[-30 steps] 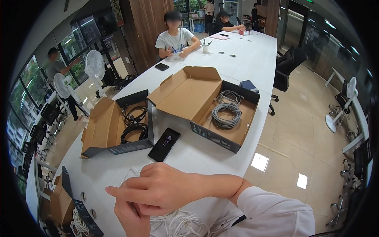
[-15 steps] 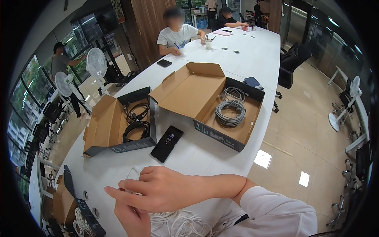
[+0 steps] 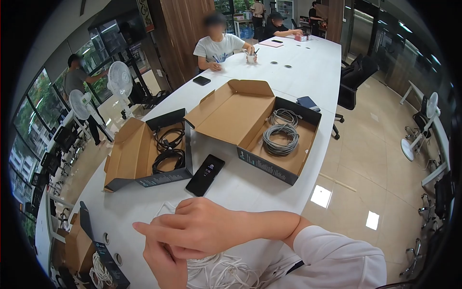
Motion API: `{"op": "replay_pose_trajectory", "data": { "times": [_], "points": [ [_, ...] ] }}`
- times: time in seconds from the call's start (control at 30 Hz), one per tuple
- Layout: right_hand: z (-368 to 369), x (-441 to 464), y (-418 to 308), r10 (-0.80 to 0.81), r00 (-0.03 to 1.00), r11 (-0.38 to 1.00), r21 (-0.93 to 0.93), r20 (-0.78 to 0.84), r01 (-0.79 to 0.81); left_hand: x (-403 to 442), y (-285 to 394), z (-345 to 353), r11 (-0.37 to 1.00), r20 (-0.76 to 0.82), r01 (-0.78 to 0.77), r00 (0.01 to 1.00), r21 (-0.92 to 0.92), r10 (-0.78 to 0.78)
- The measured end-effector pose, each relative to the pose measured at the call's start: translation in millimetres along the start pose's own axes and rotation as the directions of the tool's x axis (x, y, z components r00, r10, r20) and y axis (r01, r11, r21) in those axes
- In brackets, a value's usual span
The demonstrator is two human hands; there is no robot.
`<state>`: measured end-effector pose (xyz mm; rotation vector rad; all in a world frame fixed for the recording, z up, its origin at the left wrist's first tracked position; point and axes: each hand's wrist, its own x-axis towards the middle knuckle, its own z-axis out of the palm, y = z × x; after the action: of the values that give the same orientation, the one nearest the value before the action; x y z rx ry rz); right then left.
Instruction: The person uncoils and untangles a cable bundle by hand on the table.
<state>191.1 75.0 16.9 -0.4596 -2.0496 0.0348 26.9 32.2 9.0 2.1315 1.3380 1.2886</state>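
My right hand (image 3: 195, 227) reaches across at the bottom centre with fingers curled, over my left hand (image 3: 164, 264). The two hands meet over a loose white cable (image 3: 221, 272) and are closed on part of it; the exact grip is mostly hidden behind my right fingers. A loop of white strand shows just beyond the knuckles. Most of the cable lies in a tangled heap below my right wrist. A black phone (image 3: 205, 175) with its screen lit lies past my hands.
Beyond stand an open box (image 3: 265, 166) with coiled grey cables (image 3: 280, 139) and another box (image 3: 166, 179) with black cables (image 3: 168, 160). A third box (image 3: 111, 262) at lower left holds white cable (image 3: 100, 270). A person (image 3: 219, 50) sits across the white table (image 3: 308, 72).
My hands have shifted slightly, with the right fingers drawn closer over the left hand. The person across the table has brought a hand around the white cup.
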Motion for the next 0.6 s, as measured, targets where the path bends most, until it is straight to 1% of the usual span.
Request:
{"op": "replay_pose_trajectory", "data": {
  "times": [0.1, 0.2, 0.3, 0.4, 0.5, 0.6],
  "points": [
    [3.8, 1.0, -1.0, 0.039, 0.998, 0.997, 0.063, -0.044, -0.036, -0.7, -4.4, -3.0, 0.999, 0.006, 0.028, 1.0, 0.035, -0.028],
    [2.4, 2.3, -4.8, 0.14, 0.989, 0.981, 0.14, -0.044, -0.133, -2.1, -3.7, -8.4, 0.993, 0.014, 0.085, 0.996, 0.087, -0.087],
    [8.5, 2.9, -6.7, 0.203, 0.97, 0.958, 0.234, -0.132, -0.168, -3.6, -5.7, -5.9, 0.997, -0.036, 0.066, 0.997, 0.039, -0.065],
    [6.2, 3.3, -8.0, 0.224, 0.971, 0.958, 0.205, -0.085, -0.203, -4.5, -7.7, -6.2, 0.996, -0.042, 0.078, 0.996, 0.033, -0.077],
    [9.2, 2.5, -7.1, 0.23, 0.969, 0.952, 0.225, -0.088, -0.205, -4.2, -7.6, -8.7, 0.995, -0.02, 0.048, 0.999, 0.09, -0.047],
    [9.2, 2.6, -7.2, 0.234, 0.969, 0.948, 0.24, -0.084, -0.208, -4.0, -6.3, -7.1, 0.996, -0.047, 0.028, 0.999, 0.09, -0.024]
  ]
}}
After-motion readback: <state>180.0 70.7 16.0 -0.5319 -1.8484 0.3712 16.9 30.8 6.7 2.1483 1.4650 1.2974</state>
